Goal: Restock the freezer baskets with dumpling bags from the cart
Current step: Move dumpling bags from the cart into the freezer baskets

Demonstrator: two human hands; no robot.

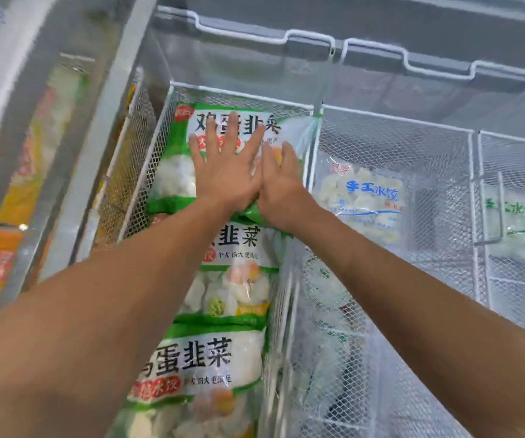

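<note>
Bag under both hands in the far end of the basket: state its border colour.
Green border on the white-centred plastic dumpling bag, clearest in the head view.

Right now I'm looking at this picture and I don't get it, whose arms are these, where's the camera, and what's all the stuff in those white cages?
There is no machine here. The camera is worn on a person's head and looks forward and down, so the two bare arms reaching in are that person's own. They are leaning over an open chest freezer fitted with white wire baskets. The left hand lies flat, fingers spread, on the top green dumpling bag at the far end of the left basket. The right hand presses on the same bag's right side. Neither hand has a closed grip; both seem to be pushing the bag down into place. Nearer the camera, more green bags lie in a row. The next basket holds a clear bag with blue lettering.
</note>
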